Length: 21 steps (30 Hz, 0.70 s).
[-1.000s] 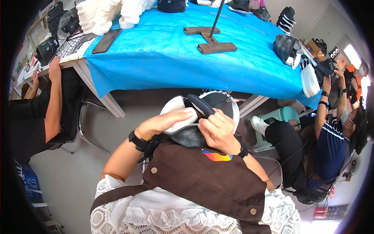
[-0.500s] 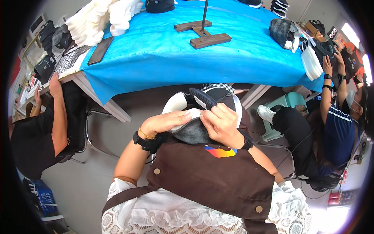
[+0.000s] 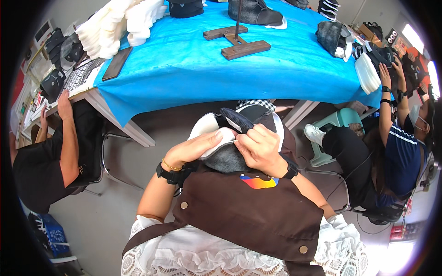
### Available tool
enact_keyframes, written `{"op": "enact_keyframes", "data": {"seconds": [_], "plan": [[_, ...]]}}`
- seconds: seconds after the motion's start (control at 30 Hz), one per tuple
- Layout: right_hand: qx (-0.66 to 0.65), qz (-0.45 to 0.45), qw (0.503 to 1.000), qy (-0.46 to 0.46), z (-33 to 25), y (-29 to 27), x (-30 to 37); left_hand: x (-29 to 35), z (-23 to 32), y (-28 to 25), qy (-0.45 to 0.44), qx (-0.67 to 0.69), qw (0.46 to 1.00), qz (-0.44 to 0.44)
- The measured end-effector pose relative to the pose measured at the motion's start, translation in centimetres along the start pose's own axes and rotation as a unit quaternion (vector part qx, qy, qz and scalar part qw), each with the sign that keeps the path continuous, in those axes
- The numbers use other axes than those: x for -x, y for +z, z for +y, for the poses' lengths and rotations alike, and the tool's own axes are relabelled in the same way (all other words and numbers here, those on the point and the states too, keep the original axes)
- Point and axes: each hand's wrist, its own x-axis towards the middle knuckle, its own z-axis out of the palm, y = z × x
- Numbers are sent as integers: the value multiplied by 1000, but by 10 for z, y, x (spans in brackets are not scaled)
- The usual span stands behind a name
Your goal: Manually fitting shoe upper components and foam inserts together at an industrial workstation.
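Observation:
In my lap lies a partly made shoe upper with a fuzzy dark grey part [image 3: 228,159], a white padded edge [image 3: 225,137] and a black mesh flap [image 3: 236,120]. My left hand [image 3: 195,148] grips its white edge, thumb laid along the top and fingers hidden beneath. Close beside that thumb, my right hand [image 3: 261,149] is closed in a pinch on the same edge, below the mesh flap. Whether the right fingertips also hold something small cannot be made out. Past my hands, a curved white part [image 3: 205,125] of the work sticks out on the left.
A blue-covered table [image 3: 207,80] stands ahead, bearing a dark wooden stand [image 3: 246,49], a black shoe upper [image 3: 258,14], stacked white foam pieces [image 3: 103,30] and a grey upper [image 3: 330,37]. One person [image 3: 43,165] sits at left, another [image 3: 400,158] at right near a green stool [image 3: 338,126].
A black shoe upper now shows on the table behind the stand, where the earlier frame showed bare cover. My hands keep almost the same grip, and the view has shifted slightly.

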Motion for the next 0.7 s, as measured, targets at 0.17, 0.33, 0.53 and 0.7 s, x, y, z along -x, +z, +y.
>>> {"op": "enact_keyframes", "data": {"seconds": [0.17,0.33,0.53,0.7], "plan": [[1,1,1000,4,0,2,1,2,6,1,1,-12,1000,-18],[2,9,1000,10,2,3,2,2,15,0,-53,-9,997,-46],[10,23,999,20,-1,4,-1,-5,18,-1,7,-123,987,-103],[21,18,998,56,-5,5,-3,-6,11,3,61,-186,980,-43]]}}
